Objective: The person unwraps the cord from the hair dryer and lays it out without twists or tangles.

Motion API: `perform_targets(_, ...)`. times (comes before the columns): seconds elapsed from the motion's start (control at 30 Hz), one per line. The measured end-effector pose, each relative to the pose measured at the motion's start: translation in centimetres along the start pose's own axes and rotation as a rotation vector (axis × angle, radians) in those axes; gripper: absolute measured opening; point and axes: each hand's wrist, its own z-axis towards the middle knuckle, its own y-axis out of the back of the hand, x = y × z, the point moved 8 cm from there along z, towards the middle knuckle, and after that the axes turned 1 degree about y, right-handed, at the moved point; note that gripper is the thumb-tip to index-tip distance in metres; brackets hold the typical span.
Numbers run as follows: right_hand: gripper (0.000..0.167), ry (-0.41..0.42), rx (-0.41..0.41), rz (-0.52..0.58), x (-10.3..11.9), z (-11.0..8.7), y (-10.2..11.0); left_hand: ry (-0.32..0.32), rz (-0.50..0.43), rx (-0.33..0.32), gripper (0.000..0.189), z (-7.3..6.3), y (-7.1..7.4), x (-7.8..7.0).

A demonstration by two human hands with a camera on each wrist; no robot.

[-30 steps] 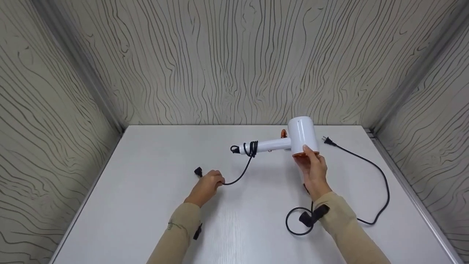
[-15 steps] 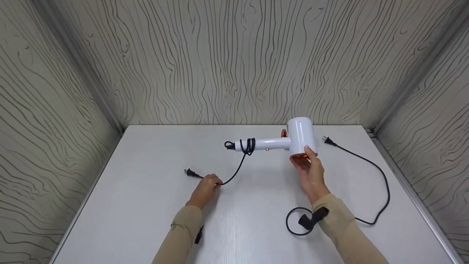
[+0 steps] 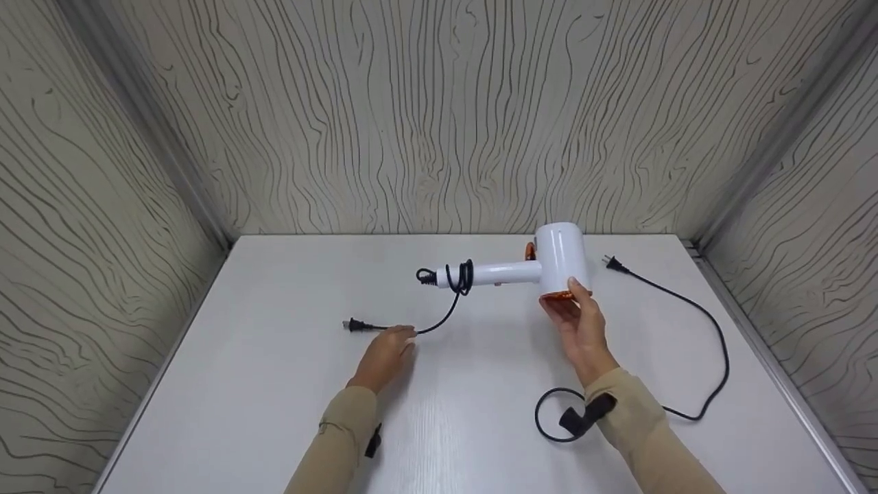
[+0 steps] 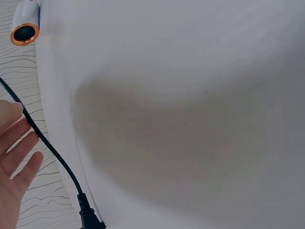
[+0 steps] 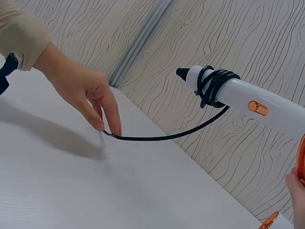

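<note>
A white hair dryer (image 3: 561, 257) with orange trim is held sideways, its handle (image 3: 507, 273) pointing left. My right hand (image 3: 583, 336) grips the orange-rimmed lower end of its barrel, thumb on the white shell. Black cord (image 5: 220, 86) is wrapped in several turns round the handle's end. From there the cord's free length sags to my left hand (image 3: 384, 357), which pinches it between thumb and fingers in the right wrist view. Beyond that hand, a two-pin plug (image 3: 357, 324) points left; the left wrist view shows this plug (image 4: 90, 214) at the bottom.
Behind the held hair dryer, another orange-rimmed white object (image 5: 271, 221) is mostly hidden. A second black cord (image 3: 721, 343) with a plug (image 3: 615, 264) lies on the right of the white table (image 3: 274, 412), looping near the right wrist. Wood-patterned walls (image 3: 439, 116) enclose the back and sides.
The hair dryer and right hand have shifted slightly left. The plug by the left hand has swung left to point sideways, with more cord showing between it and the fingers.
</note>
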Motion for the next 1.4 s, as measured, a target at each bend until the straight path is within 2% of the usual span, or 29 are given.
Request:
perform_targets(0.13, 0.07, 0.005, 0.006, -0.007, -0.2, 0.0, 0.1, 0.006, -0.01, 0.003, 0.025, 0.0, -0.2, 0.1)
perform_targets(0.33, 0.067, 0.016, 0.013, 0.014, -0.4, 0.2, 0.2, 0.048, -0.086, 0.01, 0.028, 0.1, -0.6, 0.2)
perform_targets(0.63, 0.071, -0.002, 0.025, 0.003, -0.5, 0.0, 0.1, 0.095, -0.099, -0.045, 0.025, 0.9, -0.1, -1.1)
perform_targets(0.8, 0.072, -0.005, 0.028, 0.001, -0.6, -0.1, 0.1, 0.082, -0.129, -0.102, 0.026, 1.4, 0.1, -2.4)
perform_targets(1.07, 0.069, -0.01, 0.04, -0.003, -0.7, -0.6, 0.0, 0.035, -0.222, -0.241, 0.026, 2.4, 0.8, -4.6)
perform_targets(1.27, 0.064, -0.011, 0.06, -0.023, -1.0, -0.9, -0.3, 0.044, -0.281, -0.304, 0.024, 3.1, 1.0, -5.5)
perform_targets(1.4, 0.06, -0.012, 0.066, -0.033, -1.2, -1.4, -0.4, 0.086, -0.363, -0.325, 0.022, 3.4, 0.8, -5.6)
